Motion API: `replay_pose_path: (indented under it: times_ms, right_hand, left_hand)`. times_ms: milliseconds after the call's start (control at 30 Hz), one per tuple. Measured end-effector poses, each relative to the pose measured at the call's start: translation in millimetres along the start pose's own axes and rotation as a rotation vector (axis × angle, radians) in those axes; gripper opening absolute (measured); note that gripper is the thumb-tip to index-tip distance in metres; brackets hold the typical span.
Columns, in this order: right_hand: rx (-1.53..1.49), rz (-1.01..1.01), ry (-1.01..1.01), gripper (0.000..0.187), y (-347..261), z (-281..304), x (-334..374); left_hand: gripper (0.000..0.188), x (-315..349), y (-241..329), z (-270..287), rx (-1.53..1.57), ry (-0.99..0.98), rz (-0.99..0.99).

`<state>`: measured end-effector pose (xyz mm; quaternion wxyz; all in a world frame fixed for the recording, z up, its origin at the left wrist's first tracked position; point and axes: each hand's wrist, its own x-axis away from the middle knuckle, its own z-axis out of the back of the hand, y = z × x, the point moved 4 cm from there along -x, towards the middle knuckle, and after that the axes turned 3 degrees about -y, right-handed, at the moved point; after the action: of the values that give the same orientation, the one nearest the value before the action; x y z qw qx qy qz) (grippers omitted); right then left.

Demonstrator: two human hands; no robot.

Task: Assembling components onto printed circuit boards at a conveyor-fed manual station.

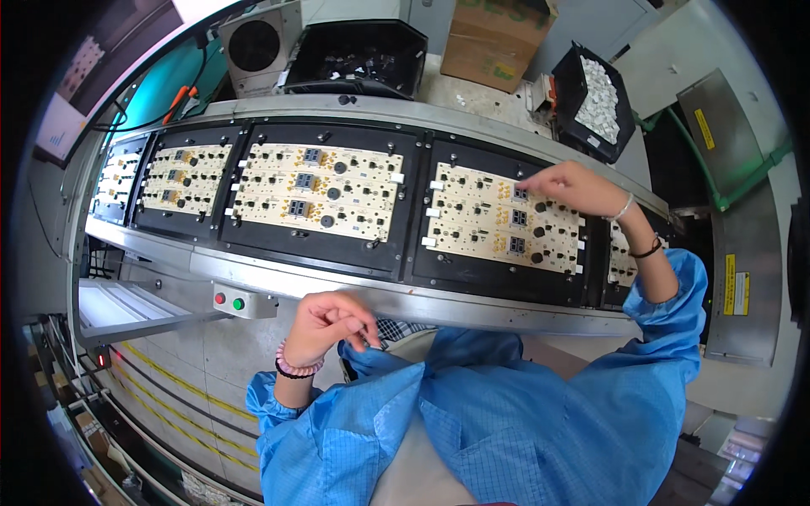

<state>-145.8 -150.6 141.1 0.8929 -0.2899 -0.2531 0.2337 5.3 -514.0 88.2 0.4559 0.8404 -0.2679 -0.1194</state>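
4 black carriers on conveyor (354,291) w/ cream circuit boards. R hand (569,187) reached fwd, fingers pinched on third board (498,221). L hand (327,325) loosely curled near belly; holding anything? can't tell.

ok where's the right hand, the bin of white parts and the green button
right hand (567,185), head view, back of the hand
bin of white parts (567,94), head view, black left wall
green button (239,304), head view, its round top

Cream circuit board (498,221) lies flat in black carrier (506,278).

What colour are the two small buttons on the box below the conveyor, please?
One red, one green, on the button box; head view.
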Motion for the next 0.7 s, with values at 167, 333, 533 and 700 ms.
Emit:
replay_pose_path:
  times_ms: [167,333,533,700]
  right_hand:
    - [-1.607,-0.192,0.015,0.014,43,-1,-9]
    - [-1.85,-0.314,-0.143,0.018,4,-35,-20]
    - [-1.651,-0.251,-0.215,0.018,-40,-47,-44]
    - [-1.531,-0.238,-0.354,0.023,-74,-57,-69]
  left_hand:
    - [0.021,-5,15,13,-0.429,0.109,-0.064]
    - [0.032,-2,40,40,-0.347,0.214,-0.075]
    - [0.018,-29,115,40,-1.465,0.279,-0.464]
    - [0.014,-101,143,106,-1.721,0.214,-0.429]
